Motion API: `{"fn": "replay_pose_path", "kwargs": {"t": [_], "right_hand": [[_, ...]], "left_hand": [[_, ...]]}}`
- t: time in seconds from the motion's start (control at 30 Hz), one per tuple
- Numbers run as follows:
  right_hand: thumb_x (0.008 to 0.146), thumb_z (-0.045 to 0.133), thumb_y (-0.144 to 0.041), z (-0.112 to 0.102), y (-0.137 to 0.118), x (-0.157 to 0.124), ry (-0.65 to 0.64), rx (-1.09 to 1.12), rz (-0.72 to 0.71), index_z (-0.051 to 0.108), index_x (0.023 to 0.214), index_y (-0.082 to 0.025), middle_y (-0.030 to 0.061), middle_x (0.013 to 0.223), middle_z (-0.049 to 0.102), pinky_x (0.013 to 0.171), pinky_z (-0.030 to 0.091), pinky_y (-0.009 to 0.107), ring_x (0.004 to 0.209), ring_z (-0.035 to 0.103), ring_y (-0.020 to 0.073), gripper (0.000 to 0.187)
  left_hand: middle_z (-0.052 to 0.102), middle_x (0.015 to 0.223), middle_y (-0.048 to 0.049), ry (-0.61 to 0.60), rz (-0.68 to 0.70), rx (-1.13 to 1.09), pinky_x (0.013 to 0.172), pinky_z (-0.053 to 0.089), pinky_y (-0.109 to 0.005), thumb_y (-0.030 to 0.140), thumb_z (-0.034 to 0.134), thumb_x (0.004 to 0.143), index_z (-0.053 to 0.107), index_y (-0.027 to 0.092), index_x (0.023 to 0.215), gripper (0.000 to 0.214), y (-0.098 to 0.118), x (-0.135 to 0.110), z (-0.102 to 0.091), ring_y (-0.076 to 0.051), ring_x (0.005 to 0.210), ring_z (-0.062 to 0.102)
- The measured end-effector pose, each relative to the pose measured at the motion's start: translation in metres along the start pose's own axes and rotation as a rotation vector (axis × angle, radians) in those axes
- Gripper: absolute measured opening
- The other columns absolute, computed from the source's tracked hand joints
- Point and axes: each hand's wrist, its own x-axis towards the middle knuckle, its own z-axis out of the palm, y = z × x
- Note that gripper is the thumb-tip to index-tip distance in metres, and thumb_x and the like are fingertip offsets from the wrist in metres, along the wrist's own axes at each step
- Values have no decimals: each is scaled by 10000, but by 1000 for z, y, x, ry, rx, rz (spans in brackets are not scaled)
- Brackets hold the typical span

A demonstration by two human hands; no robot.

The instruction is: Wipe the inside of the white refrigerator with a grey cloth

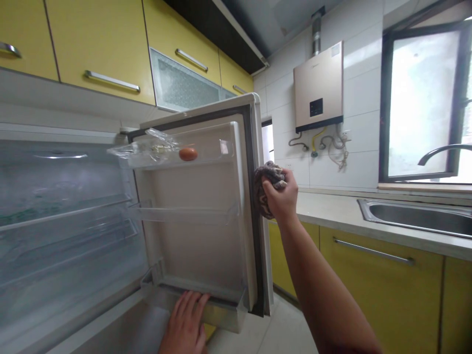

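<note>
An open fridge door (199, 196) swings toward me, its inner side showing clear shelves. My right hand (282, 196) is closed on a grey-brown cloth (266, 182), pressed against the dark rubber seal on the door's right edge. My left hand (188, 319) rests open, fingers flat, on the door's bottom shelf (221, 312). An egg (188, 154) and a clear plastic bag (155, 145) lie in the top door shelf.
The fridge interior (62, 221) with glass shelves is at left. Yellow upper cabinets (99, 44) hang above. A countertop (339, 211), steel sink (416, 216), faucet (442, 150), wall water heater (319, 88) and window are at right. Yellow lower cabinets (379, 280) stand below the counter.
</note>
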Motion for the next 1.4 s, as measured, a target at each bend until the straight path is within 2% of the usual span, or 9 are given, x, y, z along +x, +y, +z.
{"fn": "replay_pose_path", "kwargs": {"t": [0.13, 0.23, 0.37, 0.53, 0.67, 0.83, 1.23, 1.4], "right_hand": [[718, 738, -433, 15, -20, 46, 17, -69, -79, 649, 1020, -241, 13, 879, 685, 790, 520, 429, 808, 630, 219, 369], [709, 740, -441, 26, -36, 80, 40, -114, -181, 661, 1005, -248, 18, 864, 695, 792, 515, 454, 806, 630, 234, 362], [711, 736, -420, 44, -53, 125, 75, -112, -309, 645, 950, -244, 7, 791, 653, 781, 526, 451, 757, 598, 216, 310], [735, 728, -429, 64, -67, 176, 53, -91, -366, 571, 941, -246, -1, 775, 608, 831, 547, 462, 760, 594, 203, 317], [733, 710, -420, 72, -77, 203, 1, -108, -358, 571, 947, -241, 12, 803, 627, 887, 543, 527, 827, 623, 233, 312], [744, 694, -405, 72, -75, 210, -30, -123, -363, 574, 982, -243, 13, 781, 607, 928, 513, 594, 887, 636, 273, 311], [796, 673, -446, 51, -67, 184, -78, -130, -447, 549, 953, -257, -20, 800, 594, 916, 530, 504, 846, 604, 216, 275], [803, 668, -433, 45, -62, 168, -88, -137, -433, 555, 962, -251, -24, 822, 582, 925, 528, 490, 860, 596, 200, 267]], "left_hand": [[727, 1202, -46, 41, 34, -4, 1041, 438, -402, 145, 571, 652, 575, 219, 1351, 703, -2, -2, 5, -247, 1138, 633], [725, 1219, -48, 41, 11, -14, 1045, 433, -414, 127, 561, 591, 558, 235, 1358, 775, -3, -6, 10, -264, 1157, 624], [725, 1220, -44, 25, 21, -22, 1041, 441, -406, 126, 569, 590, 544, 250, 1379, 798, -7, -13, 15, -262, 1157, 625], [713, 1242, -56, -18, 12, -48, 1066, 437, -402, 104, 570, 610, 544, 244, 1397, 799, -8, -17, 15, -260, 1176, 618], [715, 1236, -56, -10, -25, -78, 1078, 429, -424, 95, 547, 585, 540, 246, 1387, 816, -4, -16, 14, -268, 1169, 620], [709, 1248, -53, -24, -47, -87, 1096, 416, -413, 76, 552, 610, 535, 246, 1398, 806, -1, -15, 10, -256, 1179, 616], [681, 1308, -61, -39, -63, -71, 1083, 456, -418, 93, 575, 717, 525, 240, 1420, 720, 2, -14, -3, -260, 1232, 603], [684, 1300, -49, -74, -83, -74, 1089, 459, -427, 94, 563, 742, 521, 264, 1417, 698, 4, -12, -9, -255, 1217, 616]]}}
